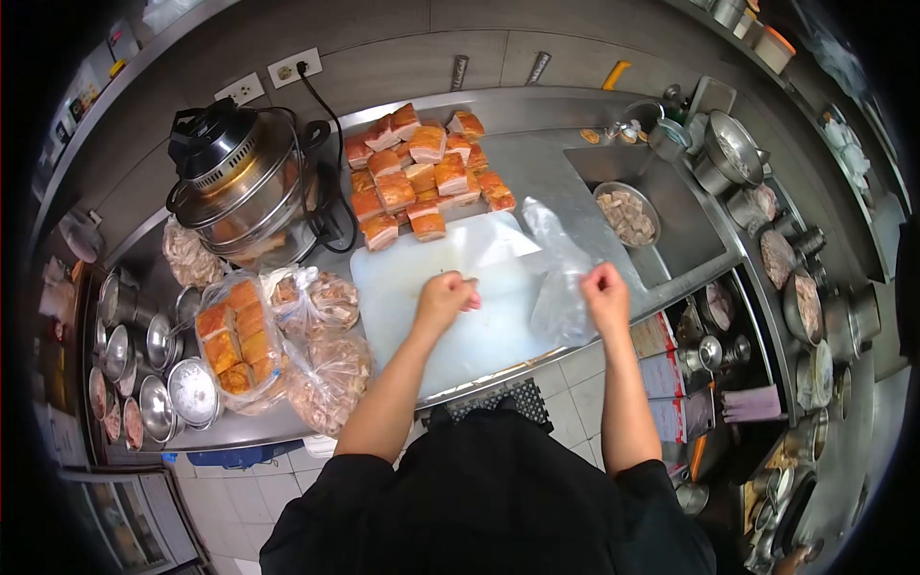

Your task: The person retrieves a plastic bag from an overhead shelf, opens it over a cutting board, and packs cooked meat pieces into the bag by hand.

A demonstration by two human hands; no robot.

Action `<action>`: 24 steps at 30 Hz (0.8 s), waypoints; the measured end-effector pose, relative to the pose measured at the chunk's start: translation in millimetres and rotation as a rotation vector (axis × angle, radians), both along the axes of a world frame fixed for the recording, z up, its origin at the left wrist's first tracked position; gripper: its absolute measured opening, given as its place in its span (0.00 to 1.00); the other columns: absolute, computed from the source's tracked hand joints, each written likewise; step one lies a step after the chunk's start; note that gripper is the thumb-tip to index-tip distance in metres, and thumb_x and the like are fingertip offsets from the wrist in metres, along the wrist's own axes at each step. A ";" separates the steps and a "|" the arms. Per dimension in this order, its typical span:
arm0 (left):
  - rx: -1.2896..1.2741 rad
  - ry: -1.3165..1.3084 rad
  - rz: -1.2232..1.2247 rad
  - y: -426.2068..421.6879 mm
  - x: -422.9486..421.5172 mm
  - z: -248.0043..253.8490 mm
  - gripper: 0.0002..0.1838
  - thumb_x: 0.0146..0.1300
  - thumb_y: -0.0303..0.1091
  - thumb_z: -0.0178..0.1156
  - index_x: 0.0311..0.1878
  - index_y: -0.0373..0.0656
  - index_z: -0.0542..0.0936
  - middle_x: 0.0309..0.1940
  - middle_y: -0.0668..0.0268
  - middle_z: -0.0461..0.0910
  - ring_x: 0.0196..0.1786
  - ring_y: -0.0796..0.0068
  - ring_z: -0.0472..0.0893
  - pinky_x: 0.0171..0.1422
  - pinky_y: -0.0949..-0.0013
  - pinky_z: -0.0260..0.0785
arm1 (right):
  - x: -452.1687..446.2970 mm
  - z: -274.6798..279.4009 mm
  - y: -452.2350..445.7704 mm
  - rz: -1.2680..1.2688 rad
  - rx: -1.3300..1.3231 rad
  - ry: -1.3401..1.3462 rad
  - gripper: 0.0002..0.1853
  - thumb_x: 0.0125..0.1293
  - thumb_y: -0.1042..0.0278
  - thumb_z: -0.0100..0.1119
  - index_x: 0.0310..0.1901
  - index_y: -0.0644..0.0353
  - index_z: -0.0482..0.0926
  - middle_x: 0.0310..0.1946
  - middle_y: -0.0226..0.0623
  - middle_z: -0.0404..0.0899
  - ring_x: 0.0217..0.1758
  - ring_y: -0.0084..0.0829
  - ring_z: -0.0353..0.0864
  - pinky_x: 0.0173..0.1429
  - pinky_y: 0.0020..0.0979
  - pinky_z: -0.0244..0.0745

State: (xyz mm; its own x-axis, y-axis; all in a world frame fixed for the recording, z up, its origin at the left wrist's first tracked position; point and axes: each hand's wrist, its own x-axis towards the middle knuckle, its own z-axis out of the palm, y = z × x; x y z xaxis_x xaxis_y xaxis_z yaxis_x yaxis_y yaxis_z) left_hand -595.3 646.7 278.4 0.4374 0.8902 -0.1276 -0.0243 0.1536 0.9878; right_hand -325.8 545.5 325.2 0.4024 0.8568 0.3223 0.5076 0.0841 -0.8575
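Observation:
My right hand (606, 299) pinches the edge of a clear plastic bag (563, 299), which hangs limp over the right side of the white cutting board (402, 345). Above the middle of the board is my left hand (447, 303), its fingers curled closed; whatever they may hold is hidden. Beyond the board, blocks of roasted pork belly (426, 144) with browned skin lie piled on the steel counter.
Left of the board sit a bag of pork belly blocks (237, 340) and bags of pale meat (329, 379). Behind them stands a glass-bowl countertop oven (251, 201). At right, the sink (682, 225) contains a bowl of cut meat (627, 215).

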 end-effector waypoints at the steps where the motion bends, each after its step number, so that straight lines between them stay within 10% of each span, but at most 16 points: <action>1: 0.007 0.068 0.018 6.3 -12.5 4.1 0.18 0.68 0.45 0.62 0.29 0.41 0.77 0.28 0.63 0.84 0.31 0.74 0.85 0.36 0.74 0.75 | 5.1 9.0 -4.4 -0.058 -0.033 0.048 0.11 0.61 0.71 0.66 0.27 0.56 0.71 0.21 0.22 0.70 0.26 0.16 0.66 0.30 0.23 0.64; 7: 0.066 0.001 -0.264 -16.3 27.3 21.6 0.17 0.68 0.46 0.61 0.41 0.39 0.81 0.31 0.68 0.83 0.36 0.78 0.82 0.37 0.74 0.74 | -61.9 7.6 -0.6 0.138 -0.082 0.333 0.11 0.62 0.71 0.66 0.28 0.56 0.71 0.22 0.21 0.72 0.26 0.15 0.67 0.31 0.22 0.67; 10: 0.116 0.016 -0.229 -18.9 20.7 25.6 0.19 0.66 0.48 0.64 0.45 0.40 0.82 0.33 0.70 0.83 0.36 0.80 0.81 0.38 0.74 0.73 | -87.4 1.7 -3.9 0.303 -0.131 -0.025 0.11 0.63 0.73 0.65 0.29 0.56 0.70 0.24 0.22 0.73 0.26 0.15 0.71 0.30 0.22 0.70; 13: 0.093 0.107 -0.181 -9.5 -10.5 19.0 0.20 0.64 0.48 0.66 0.47 0.40 0.83 0.36 0.69 0.84 0.35 0.81 0.80 0.38 0.74 0.72 | -44.6 -25.2 -1.1 0.206 -0.168 0.527 0.12 0.63 0.74 0.63 0.27 0.53 0.68 0.25 0.26 0.75 0.25 0.17 0.73 0.25 0.21 0.70; 20: 0.075 0.091 -0.219 -21.7 5.7 7.5 0.20 0.66 0.49 0.63 0.41 0.38 0.85 0.33 0.67 0.85 0.32 0.78 0.79 0.38 0.71 0.71 | -88.8 7.2 6.2 0.474 -0.271 -0.127 0.13 0.64 0.67 0.67 0.29 0.55 0.71 0.24 0.24 0.71 0.25 0.17 0.69 0.28 0.23 0.66; 24: 0.367 0.443 -0.193 -13.6 -21.2 19.4 0.26 0.66 0.54 0.60 0.29 0.38 0.84 0.23 0.62 0.83 0.26 0.73 0.78 0.36 0.67 0.71 | -61.8 -16.6 15.4 0.317 -0.275 -0.004 0.13 0.63 0.65 0.65 0.29 0.60 0.72 0.19 0.25 0.70 0.23 0.20 0.66 0.28 0.29 0.65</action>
State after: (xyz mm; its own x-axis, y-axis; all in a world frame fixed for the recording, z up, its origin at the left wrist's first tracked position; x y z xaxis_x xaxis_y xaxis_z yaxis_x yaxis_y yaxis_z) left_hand -616.5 633.2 297.8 0.5708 0.8204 -0.0338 0.3954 -0.2385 0.8870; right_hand -387.6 560.9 308.6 0.1037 0.9924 0.0657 0.4971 0.0055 -0.8677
